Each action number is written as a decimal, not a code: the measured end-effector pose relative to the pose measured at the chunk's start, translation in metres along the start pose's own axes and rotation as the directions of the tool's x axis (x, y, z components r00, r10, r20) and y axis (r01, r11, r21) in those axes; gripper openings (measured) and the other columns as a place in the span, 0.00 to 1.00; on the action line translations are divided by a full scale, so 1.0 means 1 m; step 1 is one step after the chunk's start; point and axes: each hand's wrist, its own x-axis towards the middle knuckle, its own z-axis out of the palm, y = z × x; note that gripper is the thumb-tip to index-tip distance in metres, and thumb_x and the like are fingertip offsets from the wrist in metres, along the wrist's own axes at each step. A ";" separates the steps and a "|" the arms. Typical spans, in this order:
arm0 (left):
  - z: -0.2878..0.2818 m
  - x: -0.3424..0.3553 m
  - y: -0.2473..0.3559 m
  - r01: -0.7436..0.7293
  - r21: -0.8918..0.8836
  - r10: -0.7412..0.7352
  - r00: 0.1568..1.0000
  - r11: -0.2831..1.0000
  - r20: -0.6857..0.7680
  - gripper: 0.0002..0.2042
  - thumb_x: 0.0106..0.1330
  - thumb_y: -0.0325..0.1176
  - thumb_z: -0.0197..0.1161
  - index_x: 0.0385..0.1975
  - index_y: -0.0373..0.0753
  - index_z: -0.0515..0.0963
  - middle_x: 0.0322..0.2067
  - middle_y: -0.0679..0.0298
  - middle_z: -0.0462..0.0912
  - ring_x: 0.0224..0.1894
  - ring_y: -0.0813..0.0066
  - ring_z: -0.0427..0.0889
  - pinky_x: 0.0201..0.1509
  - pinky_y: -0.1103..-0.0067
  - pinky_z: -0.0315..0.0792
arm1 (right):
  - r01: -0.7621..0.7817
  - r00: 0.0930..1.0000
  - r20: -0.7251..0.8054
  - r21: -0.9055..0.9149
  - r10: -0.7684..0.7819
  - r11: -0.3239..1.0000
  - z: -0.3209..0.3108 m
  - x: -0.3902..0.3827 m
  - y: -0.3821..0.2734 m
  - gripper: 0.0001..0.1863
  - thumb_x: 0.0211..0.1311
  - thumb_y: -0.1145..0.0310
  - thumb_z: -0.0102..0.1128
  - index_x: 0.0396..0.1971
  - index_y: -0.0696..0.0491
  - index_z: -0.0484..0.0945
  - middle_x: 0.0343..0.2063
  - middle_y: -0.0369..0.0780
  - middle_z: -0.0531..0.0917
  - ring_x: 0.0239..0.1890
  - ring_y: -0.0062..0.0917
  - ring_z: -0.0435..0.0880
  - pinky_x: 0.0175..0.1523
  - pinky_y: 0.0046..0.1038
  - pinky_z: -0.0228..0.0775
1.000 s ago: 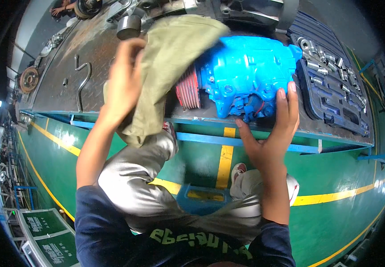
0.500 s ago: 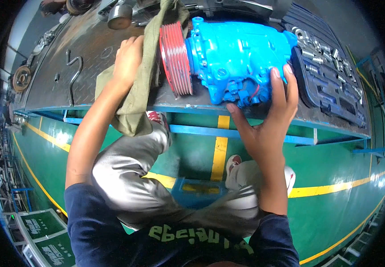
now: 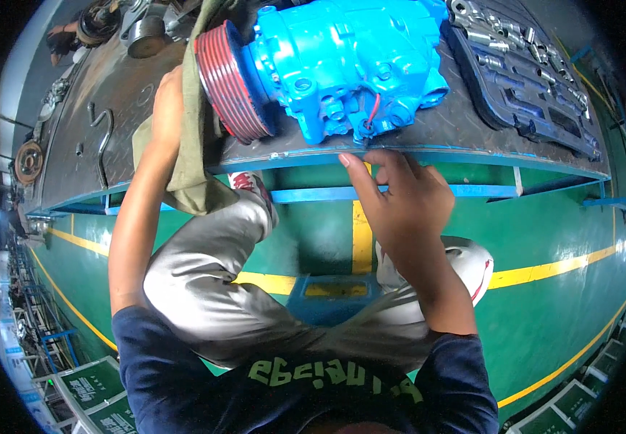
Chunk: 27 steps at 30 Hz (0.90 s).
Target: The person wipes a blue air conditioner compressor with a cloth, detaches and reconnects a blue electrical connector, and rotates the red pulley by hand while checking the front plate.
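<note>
A bright blue compressor [image 3: 342, 58] with a red grooved pulley [image 3: 233, 83] on its left end lies on its side on the dark metal workbench [image 3: 67, 163]. My left hand [image 3: 168, 108] is left of the pulley, closed at the edge of an olive cloth [image 3: 191, 123]; its fingertips are hidden. The cloth hangs over the bench's front edge. My right hand [image 3: 410, 192] is in front of that edge, below the compressor and apart from it. Its thumb stands away from the bent fingers, with nothing in them.
On the bench's right lies a dark blue socket-set case [image 3: 504, 123] with several silver sockets [image 3: 501, 43]. A bent metal rod [image 3: 103, 148] lies at the left, with a metal piston-like cylinder [image 3: 145, 37] beyond it. Below is a blue stool [image 3: 334, 289] on the green floor [image 3: 313, 239].
My right hand has let go of the compressor's right side and drawn back toward me. The compressor sits farther left and looks turned, its red wire now more exposed. The whole view has shifted slightly.
</note>
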 end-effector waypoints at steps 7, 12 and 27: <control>-0.006 0.002 0.001 0.029 -0.074 -0.026 0.999 0.997 0.031 0.16 0.61 0.35 0.56 0.44 0.32 0.78 0.42 0.45 0.81 0.48 0.45 0.78 0.54 0.63 0.69 | 0.014 0.998 -0.067 -0.114 -0.022 0.993 0.005 0.005 -0.003 0.18 0.51 0.52 0.74 0.26 0.46 0.75 0.16 0.32 0.77 0.14 0.25 0.73 0.21 0.24 0.59; -0.003 0.006 0.003 0.049 -0.127 -0.044 0.998 0.991 0.041 0.15 0.61 0.35 0.56 0.42 0.31 0.78 0.39 0.46 0.83 0.45 0.44 0.79 0.52 0.64 0.70 | 0.100 0.990 -0.095 -0.015 -0.101 0.995 0.009 0.008 0.000 0.13 0.45 0.69 0.77 0.28 0.50 0.79 0.14 0.31 0.74 0.13 0.22 0.71 0.20 0.25 0.61; -0.005 0.007 -0.004 -0.004 -0.082 0.010 0.998 0.997 0.066 0.15 0.61 0.35 0.56 0.41 0.31 0.79 0.38 0.46 0.83 0.44 0.43 0.80 0.51 0.63 0.71 | -0.183 0.982 0.117 0.459 0.145 0.870 -0.009 0.009 -0.008 0.12 0.47 0.77 0.70 0.18 0.53 0.72 0.09 0.32 0.66 0.11 0.18 0.63 0.19 0.21 0.55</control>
